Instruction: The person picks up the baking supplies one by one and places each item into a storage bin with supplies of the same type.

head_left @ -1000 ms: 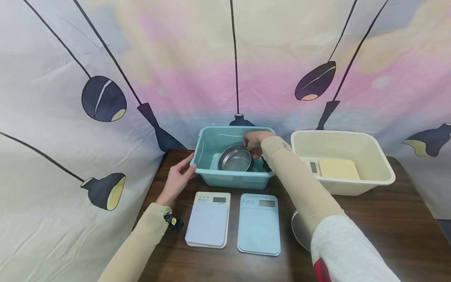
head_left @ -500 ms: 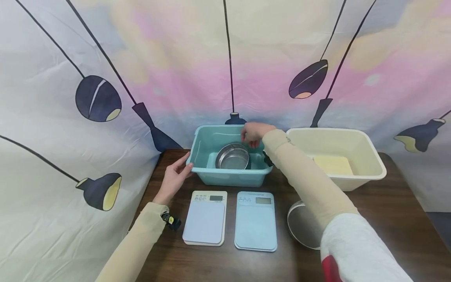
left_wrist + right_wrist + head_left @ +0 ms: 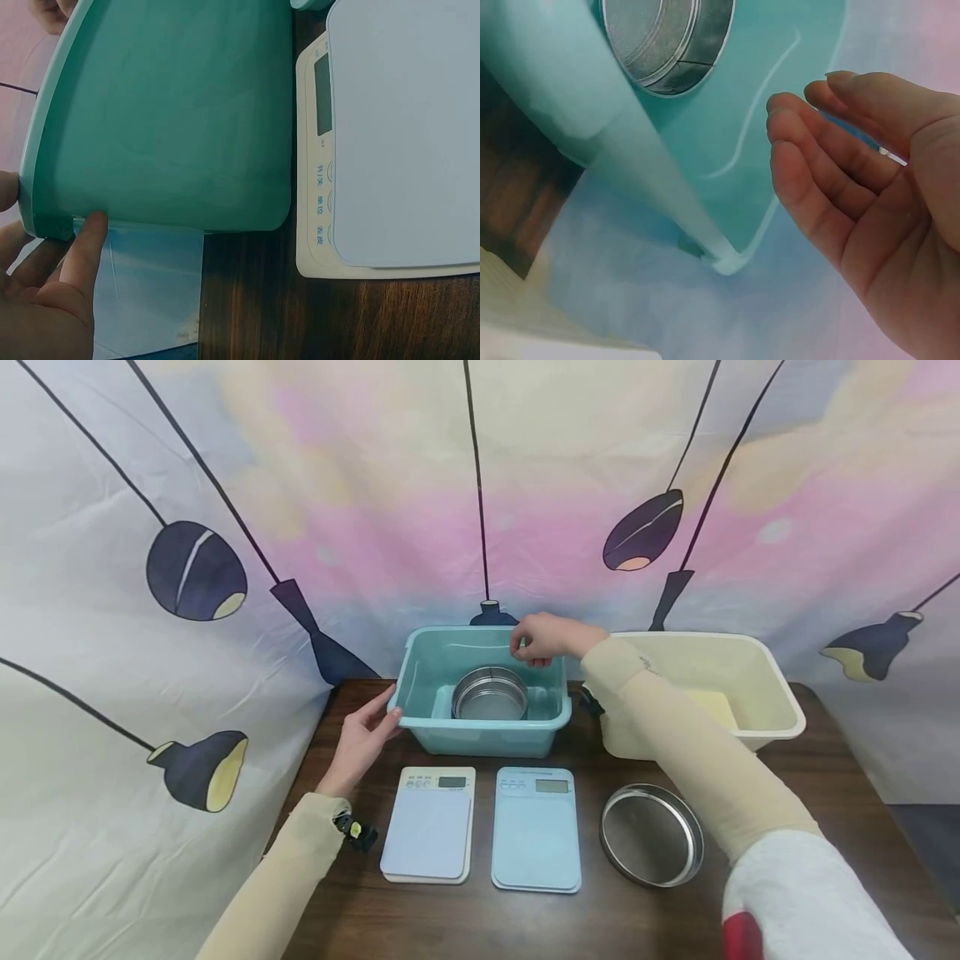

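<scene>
One left hand (image 3: pixel 352 752), reaching from a beige fabric sleeve (image 3: pixel 281 868) with a small black camera (image 3: pixel 358 833) at the wrist, is at the left front corner of a turquoise, rectangular plastic tub (image 3: pixel 483 741). We see its fingers and thumb bent round the rim there, with a fingertip against the outer wall in the left wrist view, so it has hold of the tub.

In front of the tub's left half, on the dark brown wood-grain table (image 3: pixel 600 927), we find a flat cream kitchen scale (image 3: pixel 427 835) with a pale lilac-white platform and a small grey display. Inside the tub, towards its front wall, sits a round silver metal sieve (image 3: pixel 489 695); we can make out the fine mesh in the right wrist view. A flat light-blue kitchen scale (image 3: pixel 536 839) lies in front of the tub's right half, apart from the cream one.

Over the tub's right rear part we see the right hand (image 3: pixel 551 637), its fingers loosely bent and the thumb off them, holding nothing, apart from the sieve. To the right and front of the tub lies a shallow round metal dish (image 3: pixel 652 835) with a shiny rim. Right of the tub, partly behind the right sleeve, we see a cream rectangular plastic basin (image 3: pixel 712 660) with a pale yellow flat object (image 3: pixel 716 706) inside.
</scene>
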`<state>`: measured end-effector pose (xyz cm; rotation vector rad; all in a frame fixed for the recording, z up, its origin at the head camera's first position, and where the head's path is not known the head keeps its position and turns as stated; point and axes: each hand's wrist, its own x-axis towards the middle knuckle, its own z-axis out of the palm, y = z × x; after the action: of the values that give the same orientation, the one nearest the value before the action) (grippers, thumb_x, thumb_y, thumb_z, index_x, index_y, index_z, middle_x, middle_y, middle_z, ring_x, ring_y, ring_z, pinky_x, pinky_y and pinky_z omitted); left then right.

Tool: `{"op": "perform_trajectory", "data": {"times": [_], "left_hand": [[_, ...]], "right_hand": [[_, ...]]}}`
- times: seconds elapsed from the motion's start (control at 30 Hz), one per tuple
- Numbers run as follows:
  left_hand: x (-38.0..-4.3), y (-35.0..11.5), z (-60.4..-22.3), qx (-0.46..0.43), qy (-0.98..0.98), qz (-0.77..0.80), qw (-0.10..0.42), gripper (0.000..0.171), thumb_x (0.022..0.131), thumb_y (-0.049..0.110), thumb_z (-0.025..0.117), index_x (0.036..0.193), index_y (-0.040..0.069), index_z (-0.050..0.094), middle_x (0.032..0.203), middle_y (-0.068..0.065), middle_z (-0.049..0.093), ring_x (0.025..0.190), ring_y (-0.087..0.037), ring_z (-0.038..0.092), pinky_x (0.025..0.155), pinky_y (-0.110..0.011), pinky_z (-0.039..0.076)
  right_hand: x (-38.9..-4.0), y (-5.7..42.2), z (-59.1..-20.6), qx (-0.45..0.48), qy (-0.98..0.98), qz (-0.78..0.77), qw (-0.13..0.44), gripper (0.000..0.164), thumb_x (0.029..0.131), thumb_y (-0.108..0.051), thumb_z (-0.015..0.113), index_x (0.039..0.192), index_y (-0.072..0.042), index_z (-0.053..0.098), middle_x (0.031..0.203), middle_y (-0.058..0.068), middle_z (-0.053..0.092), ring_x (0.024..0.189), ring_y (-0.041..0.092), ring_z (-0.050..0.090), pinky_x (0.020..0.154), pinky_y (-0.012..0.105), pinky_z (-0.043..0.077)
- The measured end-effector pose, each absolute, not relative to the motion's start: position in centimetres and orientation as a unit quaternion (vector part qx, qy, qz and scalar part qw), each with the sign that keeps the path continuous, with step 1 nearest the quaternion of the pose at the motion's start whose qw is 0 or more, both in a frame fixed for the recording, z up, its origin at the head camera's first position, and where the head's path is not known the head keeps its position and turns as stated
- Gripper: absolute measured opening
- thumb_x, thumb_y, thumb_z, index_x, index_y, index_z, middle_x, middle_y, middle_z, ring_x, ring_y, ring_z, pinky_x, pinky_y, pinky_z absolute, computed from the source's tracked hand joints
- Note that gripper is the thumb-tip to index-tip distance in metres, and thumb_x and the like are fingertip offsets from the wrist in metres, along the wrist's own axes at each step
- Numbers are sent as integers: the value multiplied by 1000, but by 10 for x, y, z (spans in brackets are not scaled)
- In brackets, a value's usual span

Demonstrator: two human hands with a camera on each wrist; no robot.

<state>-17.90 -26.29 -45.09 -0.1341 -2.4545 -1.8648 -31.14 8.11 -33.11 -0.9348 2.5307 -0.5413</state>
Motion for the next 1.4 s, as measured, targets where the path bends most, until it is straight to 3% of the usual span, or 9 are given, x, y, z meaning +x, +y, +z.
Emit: {"op": "perform_trajectory", "data": {"times": [0.3, 0.53, 0.77, 1.1, 1.3, 1.4], "left_hand": [[-182, -265, -450, -47, -798, -600, 27, 53, 107, 22, 62, 157, 11, 48, 154, -21, 50, 108, -4, 67, 94, -30, 58], [-181, -265, -449, -39, -796, -603, 23, 54, 107, 23, 62, 157, 11, 47, 156, -20, 49, 119, -24, 66, 94, -30, 58], [-180, -265, -450, -38, -795, -604, 25, 54, 107, 23, 62, 157, 11, 47, 155, -21, 50, 110, -6, 68, 94, -30, 58], [-180, -266, -453, -43, -794, -605, 27, 55, 107, 26, 62, 157, 12, 47, 156, -20, 49, 104, 3, 67, 91, -25, 58], [-179, -265, -453, -40, -797, -602, 28, 55, 107, 27, 62, 158, 13, 47, 156, -19, 49, 112, -10, 68, 90, -24, 59], [-179, -264, -453, -41, -797, -602, 27, 55, 107, 26, 62, 158, 13, 47, 156, -18, 49, 117, -19, 67, 90, -25, 59]], "right_hand": [[-297, 103, -323, -364, 894, -207, 161, 19, 103, -10, 62, 116, -2, 73, 89, 12, 75, 69, 21, 68, 71, 35, 60], [-286, 123, -325, -387, 884, -226, 132, 21, 102, -10, 65, 119, -1, 73, 88, 10, 74, 75, 30, 71, 73, 38, 61], [-272, 143, -326, -404, 883, -219, 90, 20, 100, -9, 67, 116, -1, 75, 86, 6, 73, 75, 18, 65, 71, 36, 57], [-243, 174, -332, -387, 891, -224, 83, 20, 100, -9, 69, 118, -1, 73, 85, 0, 72, 76, 12, 64, 76, 37, 58], [-226, 194, -331, -387, 894, -217, 67, 18, 100, -11, 70, 116, -8, 75, 92, -3, 73, 73, 7, 60, 74, 35, 56], [-216, 204, -331, -385, 894, -219, 64, 18, 100, -11, 70, 117, -9, 76, 84, -7, 69, 66, 4, 55, 67, 30, 53]]}}
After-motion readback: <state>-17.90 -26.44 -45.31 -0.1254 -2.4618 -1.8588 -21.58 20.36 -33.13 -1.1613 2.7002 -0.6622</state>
